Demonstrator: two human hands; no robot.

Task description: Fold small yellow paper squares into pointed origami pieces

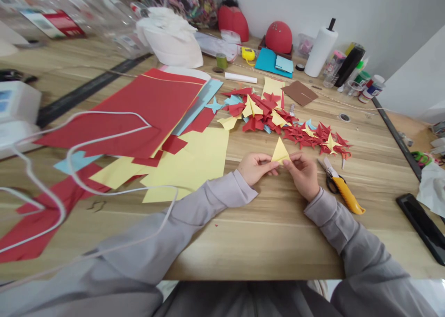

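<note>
Both hands, left (259, 168) and right (303, 172), pinch the yellow paper (280, 152) near the desk's (271, 252) front edge; bare wood lies before them, scissors (339, 185) just right.

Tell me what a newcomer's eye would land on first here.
Probably the large red paper sheets on the wood-grain table's left, the broadest block of strong colour. Next, the small yellow paper triangle held between left hand and right hand, then the heap of folded red, yellow and blue paper shapes beyond it.
</note>
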